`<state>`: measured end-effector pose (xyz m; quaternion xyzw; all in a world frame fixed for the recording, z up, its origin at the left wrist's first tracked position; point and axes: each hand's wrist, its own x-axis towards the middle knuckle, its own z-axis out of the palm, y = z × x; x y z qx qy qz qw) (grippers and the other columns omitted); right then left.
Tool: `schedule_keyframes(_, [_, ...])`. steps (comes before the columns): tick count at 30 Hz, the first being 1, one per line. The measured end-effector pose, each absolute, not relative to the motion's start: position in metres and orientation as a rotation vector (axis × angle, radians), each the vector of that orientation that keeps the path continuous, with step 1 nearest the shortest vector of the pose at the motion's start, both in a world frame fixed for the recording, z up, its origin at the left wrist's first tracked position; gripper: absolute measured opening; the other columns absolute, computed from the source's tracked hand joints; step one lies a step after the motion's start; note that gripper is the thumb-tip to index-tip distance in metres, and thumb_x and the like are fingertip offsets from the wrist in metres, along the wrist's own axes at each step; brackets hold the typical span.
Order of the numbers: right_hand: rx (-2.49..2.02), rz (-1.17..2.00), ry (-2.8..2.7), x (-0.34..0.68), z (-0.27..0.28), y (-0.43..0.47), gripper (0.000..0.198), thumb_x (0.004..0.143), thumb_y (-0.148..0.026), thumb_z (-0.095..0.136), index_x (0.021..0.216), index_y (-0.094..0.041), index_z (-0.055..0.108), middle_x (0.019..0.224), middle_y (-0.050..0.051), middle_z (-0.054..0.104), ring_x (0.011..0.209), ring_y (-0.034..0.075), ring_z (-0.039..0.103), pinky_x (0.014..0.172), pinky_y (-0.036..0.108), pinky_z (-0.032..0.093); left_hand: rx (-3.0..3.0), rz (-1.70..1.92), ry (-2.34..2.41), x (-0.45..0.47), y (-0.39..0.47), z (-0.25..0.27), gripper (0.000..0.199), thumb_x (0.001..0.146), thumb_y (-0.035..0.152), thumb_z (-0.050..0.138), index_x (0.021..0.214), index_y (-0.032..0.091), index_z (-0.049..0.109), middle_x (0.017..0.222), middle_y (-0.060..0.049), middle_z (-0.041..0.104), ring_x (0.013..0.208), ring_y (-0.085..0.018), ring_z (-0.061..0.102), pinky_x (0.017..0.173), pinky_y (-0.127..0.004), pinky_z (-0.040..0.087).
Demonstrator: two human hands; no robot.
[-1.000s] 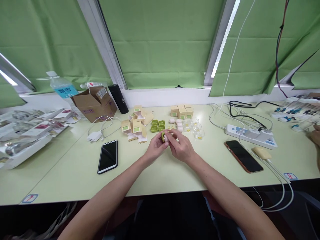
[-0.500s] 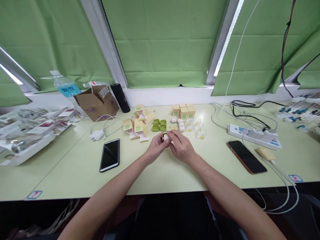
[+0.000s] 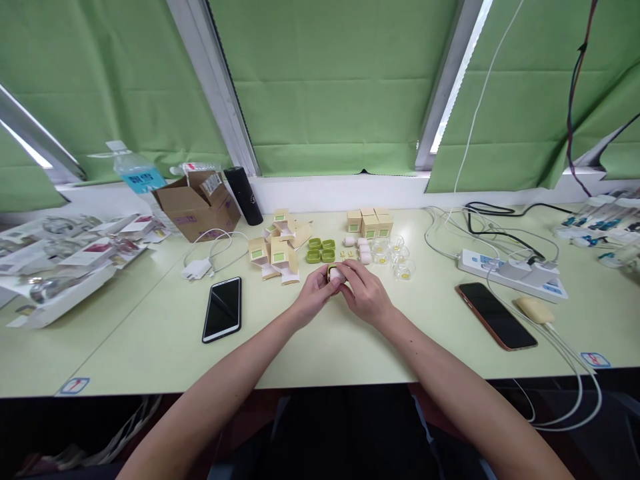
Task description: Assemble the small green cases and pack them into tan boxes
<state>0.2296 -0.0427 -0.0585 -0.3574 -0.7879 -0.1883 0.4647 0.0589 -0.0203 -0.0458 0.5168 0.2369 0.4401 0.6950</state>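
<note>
Near the middle of the table, my left hand is closed around a small pale pink piece with a green rim. The fingers of my right hand close on the same piece from the other side, hiding part of it. Just beyond are several square green cups, tiny yellow parts and several pale pink pieces. Clear round shells with yellow marks lie to their right. Opened small cardboard boxes sit to the left, and closed small boxes stand behind.
A phone and a white charger lie left; another phone, a power strip and cables lie right. A carton, black flask and water bottle stand at the back left. Trays of packets fill the far left.
The whole view has shifted slightly to the right. Both hands keep hold of the pink and green piece, with barely any change in grip.
</note>
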Motion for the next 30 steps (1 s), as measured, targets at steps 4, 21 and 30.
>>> schedule_keyframes(4, [-0.891, -0.422, -1.937, 0.230, -0.061, -0.042, 0.043, 0.106, -0.018, 0.049, 0.148, -0.017, 0.052, 0.126, 0.019, 0.071, 0.117, 0.030, 0.072, 0.096, 0.046, 0.067, 1.164, 0.983, 0.526, 0.059, -0.021, -0.045, 0.056, 0.075, 0.050, 0.093, 0.117, 0.017, 0.073, 0.098, -0.006, 0.068, 0.090, -0.016, 0.062, 0.079, -0.026, 0.050])
schedule_keyframes(21, [-0.937, -0.098, -1.751, 0.234, -0.062, -0.037, 0.042, 0.100, -0.028, 0.066, 0.140, -0.026, 0.052, 0.121, 0.012, 0.067, 0.086, 0.022, 0.070, 0.085, 0.043, 0.065, 1.071, 0.979, 0.365, 0.054, -0.013, -0.050, 0.053, 0.083, 0.037, 0.088, 0.130, 0.017, 0.072, 0.123, -0.015, 0.072, 0.103, -0.022, 0.066, 0.088, -0.032, 0.051])
schedule_keyframes(30, [-1.099, -0.173, -1.767, 0.250, -0.047, -0.037, 0.037, 0.096, -0.029, 0.066, 0.132, -0.022, 0.059, 0.123, 0.014, 0.070, 0.092, 0.027, 0.068, 0.081, 0.045, 0.061, 1.136, 1.177, 0.505, 0.046, -0.004, -0.047, 0.060, 0.074, 0.035, 0.095, 0.125, 0.023, 0.068, 0.123, -0.010, 0.072, 0.097, -0.021, 0.071, 0.099, -0.042, 0.057])
